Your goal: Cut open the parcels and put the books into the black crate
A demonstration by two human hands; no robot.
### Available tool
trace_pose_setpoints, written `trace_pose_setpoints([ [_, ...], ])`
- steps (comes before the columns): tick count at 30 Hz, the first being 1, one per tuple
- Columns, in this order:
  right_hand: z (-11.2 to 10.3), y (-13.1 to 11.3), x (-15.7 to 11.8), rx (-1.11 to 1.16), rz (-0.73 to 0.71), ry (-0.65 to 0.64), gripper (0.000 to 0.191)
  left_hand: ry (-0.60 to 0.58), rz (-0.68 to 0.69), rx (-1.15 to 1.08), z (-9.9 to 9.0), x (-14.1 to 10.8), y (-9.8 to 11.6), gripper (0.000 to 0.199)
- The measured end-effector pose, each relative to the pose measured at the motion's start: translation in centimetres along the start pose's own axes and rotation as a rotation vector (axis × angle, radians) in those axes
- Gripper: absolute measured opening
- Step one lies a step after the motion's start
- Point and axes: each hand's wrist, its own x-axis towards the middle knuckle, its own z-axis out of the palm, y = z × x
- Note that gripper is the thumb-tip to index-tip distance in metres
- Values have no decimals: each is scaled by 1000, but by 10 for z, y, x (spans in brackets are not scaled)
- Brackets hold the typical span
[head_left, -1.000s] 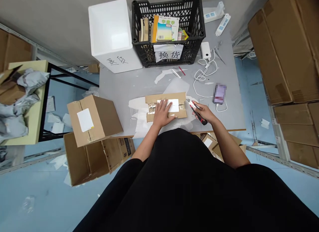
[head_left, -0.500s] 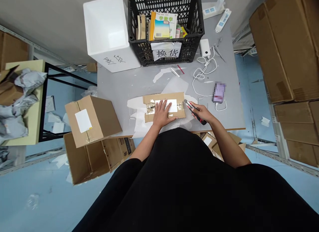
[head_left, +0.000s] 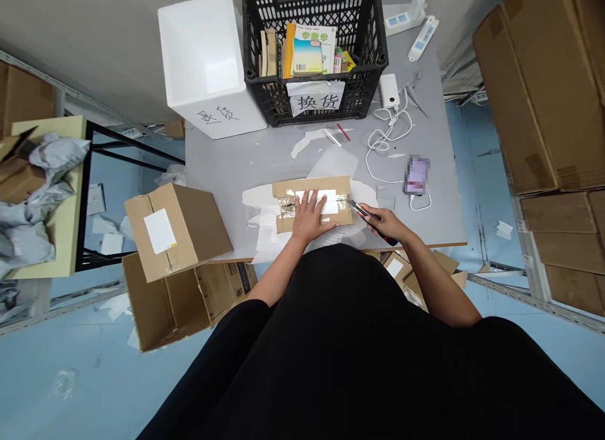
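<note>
The cardboard mailer [head_left: 312, 185] is pressed down by the open left hand [head_left: 309, 216]; a utility knife [head_left: 363, 212] is gripped by the right hand [head_left: 384, 224], its blade apparently touching the mailer.

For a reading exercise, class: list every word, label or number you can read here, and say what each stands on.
"换货": on the paper sign on the black crate.
"学数学": on the book in the crate.
"退货", as best it reads: handwritten on the foam box.
Barcode on the book: digits too small to read.
Print on the carton: too small to read.
</note>
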Motion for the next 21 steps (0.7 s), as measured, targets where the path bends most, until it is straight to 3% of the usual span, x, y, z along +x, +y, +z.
trace_pose_setpoints([
  [13,5,14,-32,78,38,-19,66,-7,-8,-62,-2,2,0,98],
  [17,8,53,-23,203,88,215,73,33,3,-132,-6,-1,3,89],
  [19,14,78,-10,113,123,370,65,80,-21,-166,-12,-6,2,77],
  [21,22,98,6,-122,135,529,53,180,-110,-205,-21,-14,-6,59],
])
